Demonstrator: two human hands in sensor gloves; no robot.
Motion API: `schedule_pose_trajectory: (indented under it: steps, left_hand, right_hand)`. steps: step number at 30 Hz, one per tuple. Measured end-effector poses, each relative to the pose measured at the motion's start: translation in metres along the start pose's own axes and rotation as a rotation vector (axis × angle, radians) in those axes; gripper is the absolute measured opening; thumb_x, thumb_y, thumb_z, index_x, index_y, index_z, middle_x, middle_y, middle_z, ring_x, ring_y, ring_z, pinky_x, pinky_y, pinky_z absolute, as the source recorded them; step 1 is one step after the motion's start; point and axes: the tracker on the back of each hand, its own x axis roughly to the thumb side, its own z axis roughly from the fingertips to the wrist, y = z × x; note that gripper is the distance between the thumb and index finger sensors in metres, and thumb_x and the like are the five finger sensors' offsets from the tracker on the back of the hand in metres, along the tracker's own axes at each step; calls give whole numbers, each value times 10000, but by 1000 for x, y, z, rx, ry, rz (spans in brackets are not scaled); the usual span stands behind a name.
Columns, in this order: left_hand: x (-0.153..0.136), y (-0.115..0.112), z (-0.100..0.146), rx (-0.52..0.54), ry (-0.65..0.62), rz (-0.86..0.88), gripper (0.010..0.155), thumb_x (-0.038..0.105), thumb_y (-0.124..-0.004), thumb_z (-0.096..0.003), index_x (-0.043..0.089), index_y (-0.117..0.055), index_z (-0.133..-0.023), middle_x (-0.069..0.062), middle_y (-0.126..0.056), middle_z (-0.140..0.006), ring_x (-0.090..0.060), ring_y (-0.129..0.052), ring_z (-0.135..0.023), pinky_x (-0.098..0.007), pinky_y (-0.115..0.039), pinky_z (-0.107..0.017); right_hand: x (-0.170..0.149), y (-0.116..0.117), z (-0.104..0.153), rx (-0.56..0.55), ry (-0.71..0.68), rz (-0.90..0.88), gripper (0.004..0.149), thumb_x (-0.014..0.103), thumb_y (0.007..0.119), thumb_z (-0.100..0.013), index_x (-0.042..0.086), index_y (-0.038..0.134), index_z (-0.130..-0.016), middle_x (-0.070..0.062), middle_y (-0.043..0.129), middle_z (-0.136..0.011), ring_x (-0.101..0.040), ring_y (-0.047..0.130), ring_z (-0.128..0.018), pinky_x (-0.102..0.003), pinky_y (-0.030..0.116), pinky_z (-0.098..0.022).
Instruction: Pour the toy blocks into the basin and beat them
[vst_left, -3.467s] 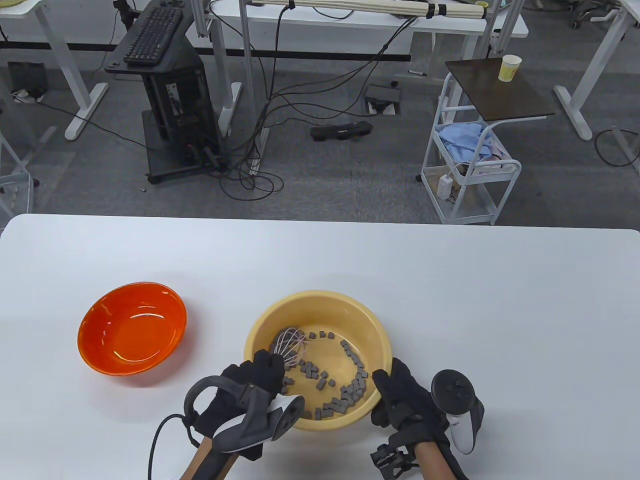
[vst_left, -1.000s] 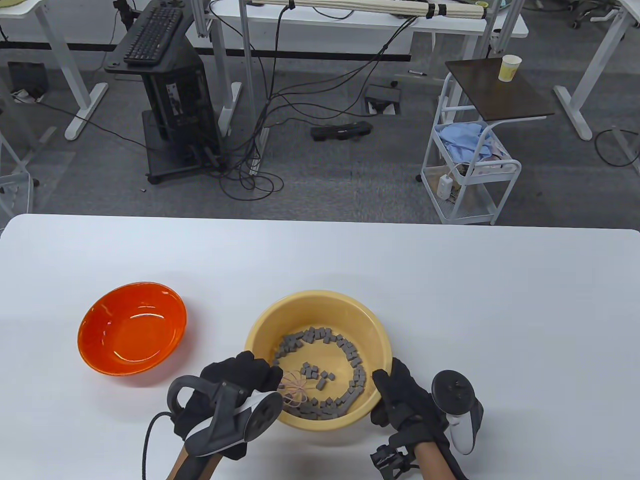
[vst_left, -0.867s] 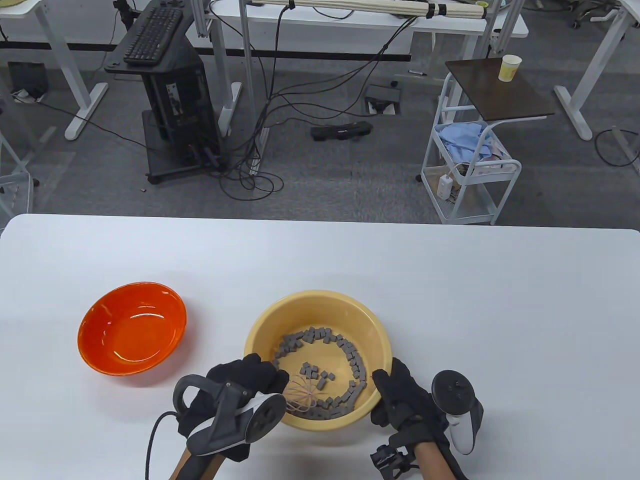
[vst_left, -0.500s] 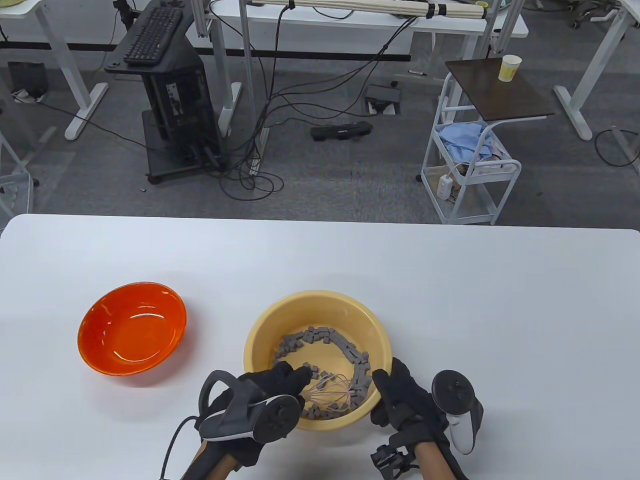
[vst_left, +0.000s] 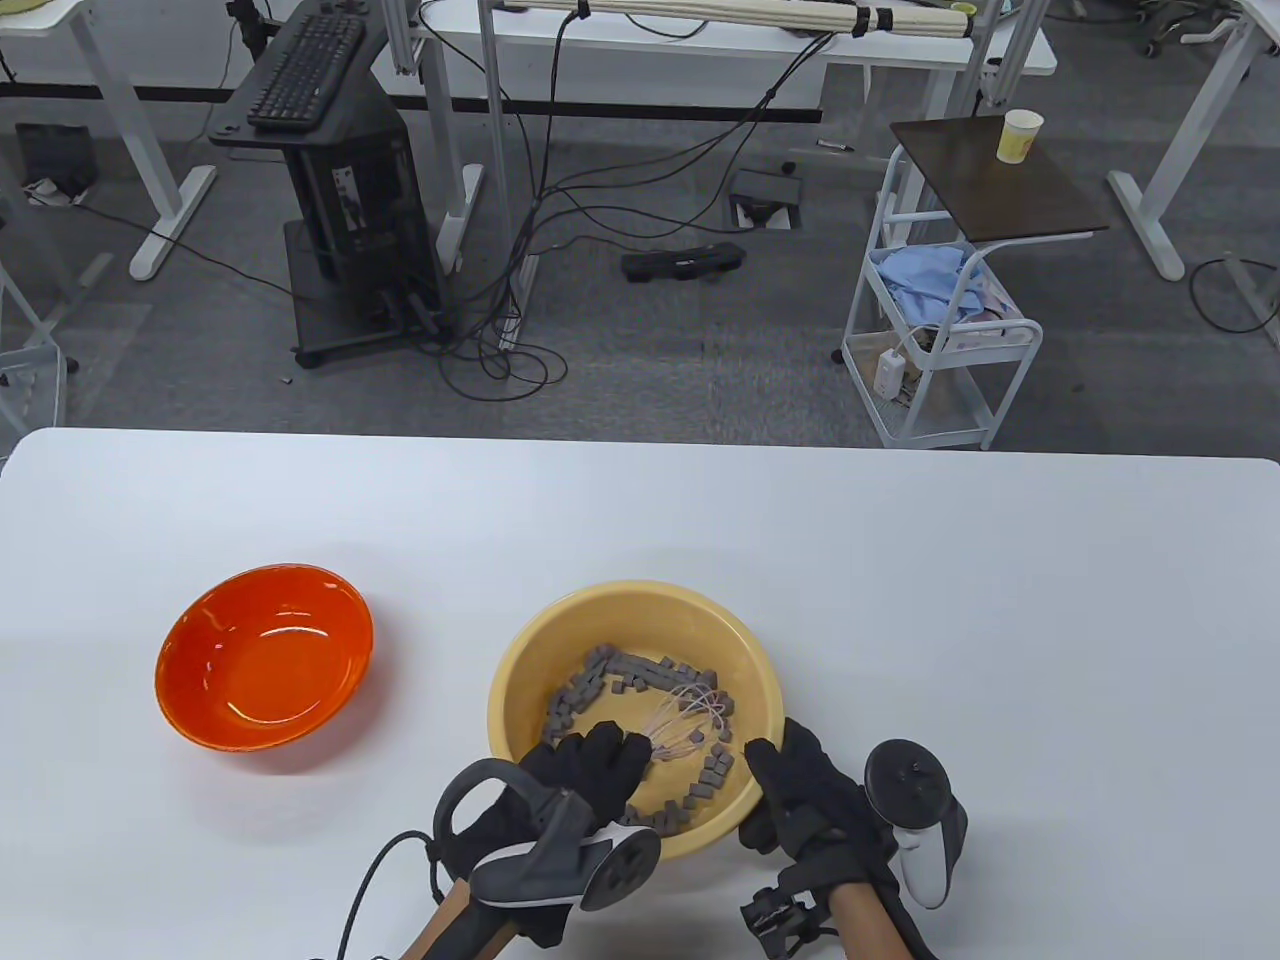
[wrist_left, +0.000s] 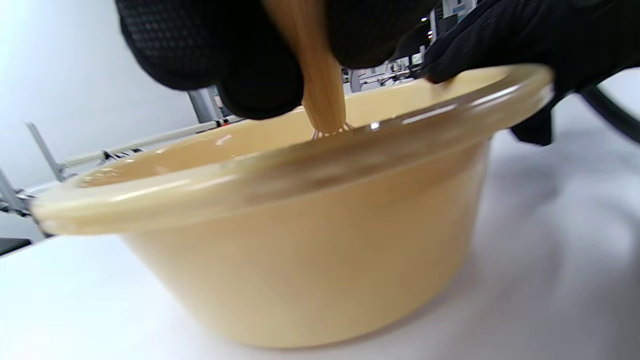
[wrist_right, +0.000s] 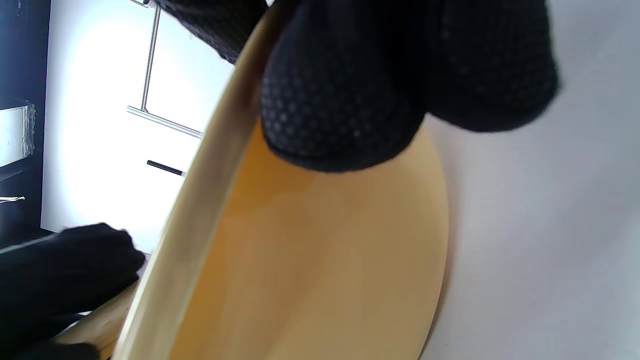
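Observation:
The yellow basin (vst_left: 620, 610) stands at the table's front middle, with several small grey toy blocks (vst_left: 640, 670) ringed round its floor. My left hand (vst_left: 585, 770) grips the wooden handle (wrist_left: 312, 80) of a whisk (vst_left: 685, 725), whose wire head lies among the blocks at the basin's right side. My right hand (vst_left: 800, 795) grips the basin's right front rim, fingers (wrist_right: 345, 90) curled over the edge (wrist_right: 210, 180). The left wrist view shows the basin's outer wall (wrist_left: 320, 260) from the side.
An empty orange bowl (vst_left: 263, 655) sits on the white table to the left of the basin. Beyond the far table edge are a desk, cables, a computer stand and a small white cart (vst_left: 940, 330).
My left hand has swung right along the basin's front, sweeping the whisk head from the left side round to the right. The blocks have shifted with it. My right hand and the basin stay put.

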Motion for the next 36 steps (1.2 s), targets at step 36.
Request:
schedule_pose_trajectory:
  steps: [36]
  left_hand:
    - [-49, 50, 37, 108, 138, 37, 381, 367, -683, -597, 159, -903, -830, -126, -968, -656, -22, -952, -261, -278, -883, -237]
  right_hand:
    - [0, 0, -1, 9, -1, 5, 647, 281, 648, -718, -194, 371, -1060, -238, 870, -631, -251, 970, -322, -446, 863, -327]
